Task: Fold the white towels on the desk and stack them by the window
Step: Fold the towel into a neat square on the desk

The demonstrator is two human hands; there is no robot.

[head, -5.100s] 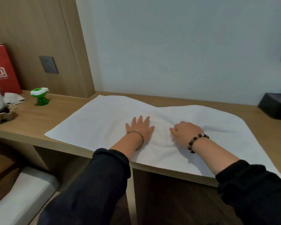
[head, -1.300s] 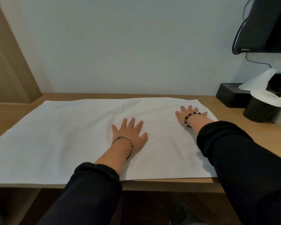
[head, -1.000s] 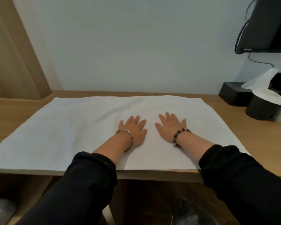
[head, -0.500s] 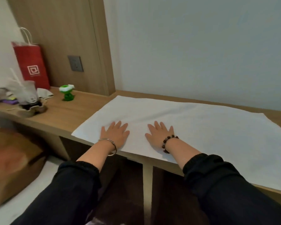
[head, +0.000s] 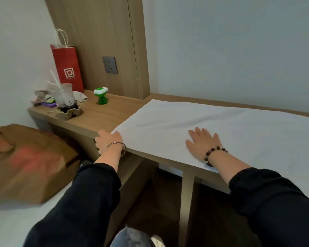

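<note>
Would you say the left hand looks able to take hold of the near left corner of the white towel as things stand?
Probably yes. The left hand is already at the desk edge beside that corner of the white towel, its fingers touching it, with nothing between; the right hand lies flat further along.

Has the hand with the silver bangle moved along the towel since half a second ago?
Yes. The left hand slid off the flat cloth, outward to the white towel's near left corner at the desk edge. The right hand stays flat.
</note>
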